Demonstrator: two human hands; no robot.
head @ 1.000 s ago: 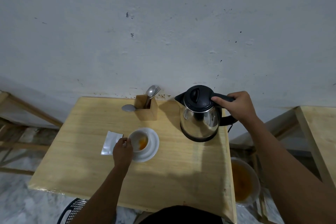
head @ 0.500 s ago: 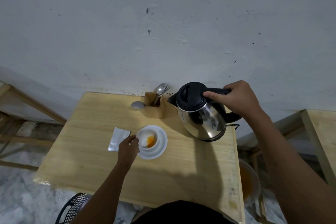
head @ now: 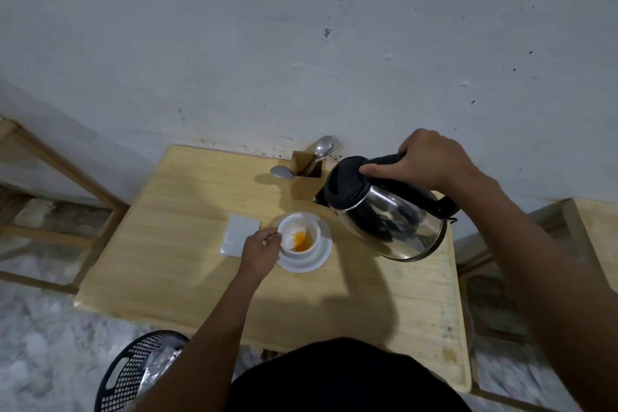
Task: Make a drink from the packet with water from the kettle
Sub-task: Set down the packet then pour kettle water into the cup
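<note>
A steel kettle (head: 391,224) with a black lid hangs tilted above the wooden table (head: 187,264), spout towards the cup. My right hand (head: 431,162) grips its black handle. The white cup (head: 299,237) stands on a white saucer (head: 317,261) and holds orange powder with some orange liquid. My left hand (head: 259,251) holds the cup at its left side. A white packet (head: 238,234) lies flat just left of the cup, partly under my hand. No stream of water is visible.
A wooden cutlery holder (head: 307,165) with a spoon and fork stands at the table's back edge, a loose spoon (head: 281,172) beside it. A black perforated basket (head: 133,368) sits on the floor at the near left. Another wooden table (head: 598,231) is to the right.
My right hand has lifted the kettle off the table, swung it towards the cup and tilted it further. My left hand has stayed at the cup.
</note>
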